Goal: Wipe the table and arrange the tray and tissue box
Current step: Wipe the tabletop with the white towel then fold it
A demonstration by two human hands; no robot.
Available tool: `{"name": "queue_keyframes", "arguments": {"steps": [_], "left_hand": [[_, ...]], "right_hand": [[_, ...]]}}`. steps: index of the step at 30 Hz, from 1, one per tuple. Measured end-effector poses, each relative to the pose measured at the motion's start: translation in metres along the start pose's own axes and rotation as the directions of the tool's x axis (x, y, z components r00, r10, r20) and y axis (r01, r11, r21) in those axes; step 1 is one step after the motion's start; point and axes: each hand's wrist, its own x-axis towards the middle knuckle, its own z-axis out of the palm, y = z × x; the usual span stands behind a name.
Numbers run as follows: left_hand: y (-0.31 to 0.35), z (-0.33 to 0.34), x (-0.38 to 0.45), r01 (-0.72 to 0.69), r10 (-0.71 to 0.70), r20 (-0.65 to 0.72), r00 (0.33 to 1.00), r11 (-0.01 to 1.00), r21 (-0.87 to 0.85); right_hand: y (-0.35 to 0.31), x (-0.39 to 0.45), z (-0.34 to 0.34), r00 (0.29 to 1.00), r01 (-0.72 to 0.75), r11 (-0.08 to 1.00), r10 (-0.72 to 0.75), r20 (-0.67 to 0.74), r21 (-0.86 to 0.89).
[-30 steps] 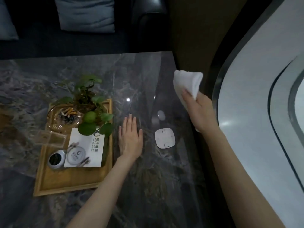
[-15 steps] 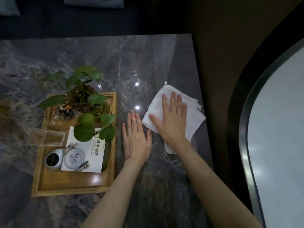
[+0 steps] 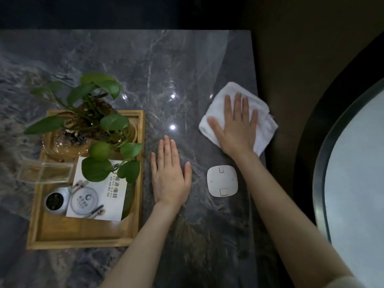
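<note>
A dark grey marble table (image 3: 187,65) fills the view. My right hand (image 3: 236,125) lies flat, fingers spread, pressing a folded white cloth (image 3: 264,129) onto the table near its right edge. My left hand (image 3: 169,175) rests flat and empty on the marble just right of the wooden tray (image 3: 83,235). On the tray stand a potted green plant (image 3: 95,113) in a glass bowl, a white tissue box (image 3: 99,188) with printed text, a clear plastic box (image 3: 44,170) and a small round metal container (image 3: 55,200).
A small white square device (image 3: 222,180) lies on the marble between my forearms. The table's right edge runs just past the cloth, with dark floor beyond. A pale curved surface with a dark rim (image 3: 353,183) lies at the far right.
The right hand brought the cloth down from the air onto the table, then slid it right and away, uncovering the white device. The left hand stayed flat beside the tray.
</note>
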Motion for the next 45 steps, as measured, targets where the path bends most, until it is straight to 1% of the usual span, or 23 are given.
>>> {"name": "queue_keyframes", "arguments": {"steps": [4,7,11,13,15,17,20,25,28,31,33,35,39,41,43,45], "left_hand": [[-0.001,0.001,0.001,0.003,-0.003,-0.015,1.000,1.000,-0.009],[-0.001,0.000,0.002,-0.001,0.000,-0.026,1.000,0.999,-0.032],[-0.001,-0.001,0.001,0.024,-0.026,-0.050,0.998,0.999,-0.040],[-0.001,-0.002,0.001,0.039,-0.042,-0.061,0.997,0.998,-0.041],[-0.001,-0.002,0.000,0.039,-0.042,-0.066,0.997,0.998,-0.050],[0.000,-0.002,0.000,0.031,-0.034,-0.070,0.997,0.998,-0.056],[0.000,-0.002,0.000,0.021,-0.025,-0.077,0.997,0.998,-0.056],[0.000,-0.001,0.000,0.025,-0.029,-0.064,0.998,0.998,-0.065],[0.001,-0.001,0.000,0.032,-0.036,-0.061,0.997,0.997,-0.064],[0.000,0.000,0.000,0.032,-0.036,-0.061,0.998,0.998,-0.063],[-0.001,0.000,0.000,0.035,-0.039,-0.062,0.997,0.997,-0.063],[-0.001,-0.001,0.000,0.032,-0.036,-0.052,0.998,0.997,-0.064],[-0.001,-0.005,-0.001,0.022,-0.023,-0.009,1.000,0.996,-0.083],[-0.002,-0.006,-0.002,0.015,-0.014,0.008,1.000,0.996,-0.086],[-0.002,-0.008,-0.004,0.008,-0.007,0.016,1.000,0.994,-0.104],[-0.003,-0.009,-0.003,0.012,-0.007,0.042,0.999,0.992,-0.123]], "right_hand": [[-0.021,0.035,-0.004,0.999,0.045,0.999,-0.045,0.019,0.014],[-0.041,0.042,-0.004,0.995,0.089,0.996,-0.090,0.042,0.024],[-0.051,0.015,0.003,0.972,0.223,0.974,-0.224,0.074,0.028],[-0.048,-0.007,0.006,0.950,0.300,0.954,-0.299,0.083,0.011],[-0.039,-0.026,0.006,0.936,0.341,0.940,-0.340,0.094,0.003],[-0.027,-0.041,0.004,0.942,0.322,0.947,-0.321,0.101,0.012],[-0.008,-0.047,0.001,0.971,0.218,0.976,-0.218,0.101,0.007],[0.007,-0.015,-0.004,0.995,0.079,0.997,-0.079,0.066,0.003],[-0.002,0.017,-0.005,0.999,0.033,0.999,-0.034,0.030,0.009],[-0.026,0.035,-0.001,1.000,-0.006,0.999,0.005,0.021,0.047],[-0.039,0.032,0.000,0.998,0.054,0.996,-0.056,0.021,0.076],[-0.044,0.018,0.002,0.984,0.173,0.982,-0.176,0.029,0.072],[-0.034,-0.012,0.003,0.925,0.363,0.931,-0.366,0.103,0.044],[-0.024,-0.025,-0.001,0.885,0.430,0.899,-0.438,0.157,0.084],[-0.015,-0.038,-0.006,0.857,0.439,0.876,-0.475,0.199,0.199],[-0.011,-0.050,-0.013,0.853,0.376,0.868,-0.461,0.245,0.325]]}}
